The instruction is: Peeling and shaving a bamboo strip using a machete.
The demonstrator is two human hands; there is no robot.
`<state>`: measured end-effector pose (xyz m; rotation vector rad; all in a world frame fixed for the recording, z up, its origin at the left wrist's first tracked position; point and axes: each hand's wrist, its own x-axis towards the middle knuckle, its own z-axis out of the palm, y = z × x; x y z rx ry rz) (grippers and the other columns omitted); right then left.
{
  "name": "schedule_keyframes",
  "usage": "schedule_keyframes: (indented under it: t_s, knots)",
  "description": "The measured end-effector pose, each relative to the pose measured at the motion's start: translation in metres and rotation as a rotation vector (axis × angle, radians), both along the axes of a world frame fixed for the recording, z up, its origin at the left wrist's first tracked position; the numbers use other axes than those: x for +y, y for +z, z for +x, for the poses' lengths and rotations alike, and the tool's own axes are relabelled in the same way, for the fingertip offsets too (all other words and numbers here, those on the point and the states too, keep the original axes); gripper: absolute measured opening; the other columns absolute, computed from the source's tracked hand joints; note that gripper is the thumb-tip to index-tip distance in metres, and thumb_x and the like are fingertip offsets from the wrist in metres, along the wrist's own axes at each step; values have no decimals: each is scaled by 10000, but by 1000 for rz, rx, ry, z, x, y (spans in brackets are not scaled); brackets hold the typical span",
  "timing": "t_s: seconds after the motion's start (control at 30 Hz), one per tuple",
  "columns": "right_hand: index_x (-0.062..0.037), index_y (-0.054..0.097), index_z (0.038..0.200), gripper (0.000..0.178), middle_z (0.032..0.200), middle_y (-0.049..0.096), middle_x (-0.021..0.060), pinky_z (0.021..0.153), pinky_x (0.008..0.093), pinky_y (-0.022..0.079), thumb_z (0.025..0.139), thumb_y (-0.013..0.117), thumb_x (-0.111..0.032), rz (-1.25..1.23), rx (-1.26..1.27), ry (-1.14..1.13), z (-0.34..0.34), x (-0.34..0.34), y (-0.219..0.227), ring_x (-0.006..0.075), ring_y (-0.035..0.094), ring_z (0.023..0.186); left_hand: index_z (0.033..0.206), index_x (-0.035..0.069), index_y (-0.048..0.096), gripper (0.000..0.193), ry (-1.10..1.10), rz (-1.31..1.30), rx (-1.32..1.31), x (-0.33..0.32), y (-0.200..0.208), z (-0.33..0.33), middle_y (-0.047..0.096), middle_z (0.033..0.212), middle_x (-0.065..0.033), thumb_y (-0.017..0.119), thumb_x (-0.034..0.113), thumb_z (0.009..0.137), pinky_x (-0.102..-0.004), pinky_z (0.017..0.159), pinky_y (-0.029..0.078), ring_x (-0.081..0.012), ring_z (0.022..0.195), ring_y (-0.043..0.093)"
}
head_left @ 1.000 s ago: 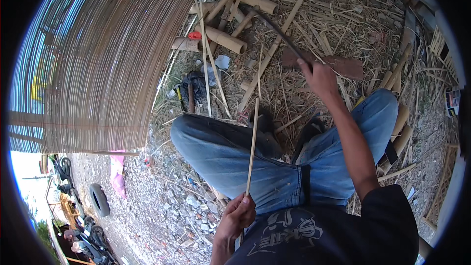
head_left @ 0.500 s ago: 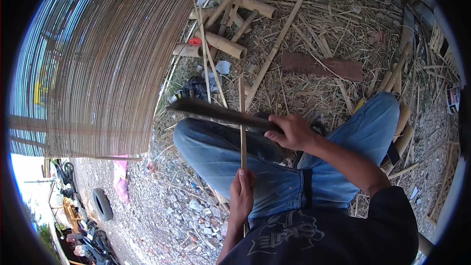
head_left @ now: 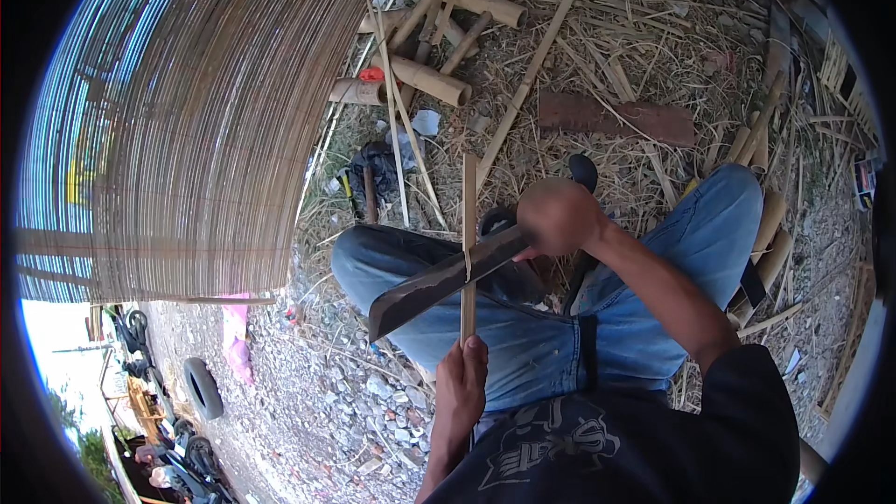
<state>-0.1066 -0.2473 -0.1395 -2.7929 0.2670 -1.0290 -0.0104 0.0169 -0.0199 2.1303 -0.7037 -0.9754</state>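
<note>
My left hand (head_left: 461, 377) is closed around the lower part of a pale bamboo strip (head_left: 469, 196), which stands upright in the picture above my lap. My right hand (head_left: 558, 217), partly blurred, grips a machete (head_left: 420, 297) with a broad dark blade. The rounded dark end of its handle shows beyond the hand. The blade slants down to the left and crosses the strip a little above my left hand. A thin pale sliver of bamboo lies over the blade where the two meet.
My bent knees in blue jeans (head_left: 714, 224) frame the work. Cut bamboo tubes (head_left: 425, 81), long split strips (head_left: 532, 75) and a reddish-brown board (head_left: 616, 119) lie on shaving-covered ground ahead. At left hangs a slatted bamboo screen (head_left: 205, 131); a tyre (head_left: 203, 388) rests on gravel.
The machete has come down and toward me, from above the strip to across it, its tip now lower left. My right hand has risen slightly; my left keeps hold of the strip.
</note>
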Motion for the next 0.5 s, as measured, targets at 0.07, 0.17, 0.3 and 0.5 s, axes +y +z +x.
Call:
schedule_keyframes:
  t_s: [0.07, 0.17, 0.3, 0.5]
  knots:
    - [-93, 551, 748, 660, 608, 539, 48, 494, 330, 526, 814, 610, -747, -3, -10, -12, -1, -7, -6, 222, 629, 504, 763, 38, 505, 520, 5, 2, 32, 1, -5, 2, 416, 576, 12, 377, 422, 1089, -305, 488, 292, -83, 532, 376]
    - [-56, 646, 828, 695, 563, 584, 117, 513, 392, 538, 908, 494, -729, 208, 139, -358, -5, -33, -12, 299, 635, 489, 759, 46, 506, 517, 6, 75, 85, 20, 2, 2, 418, 581, 24, 384, 426, 1088, -292, 481, 276, -74, 526, 370]
    - [-48, 642, 713, 691, 509, 514, 54, 473, 383, 466, 980, 457, -659, 1169, 64, -878, -71, -140, -25, 217, 550, 458, 784, 45, 541, 487, 68, 242, 354, 59, 4, -11, 475, 625, 8, 386, 385, 1097, -285, 503, 313, -87, 554, 413]
    - [-91, 620, 874, 615, 555, 348, -111, 439, 223, 366, 930, 539, -698, 1781, -431, -664, -70, -115, -1, 26, 357, 428, 813, 127, 452, 408, 309, -55, 949, 50, -15, 13, 339, 624, 61, 395, 424, 1086, -230, 414, 221, -43, 457, 264]
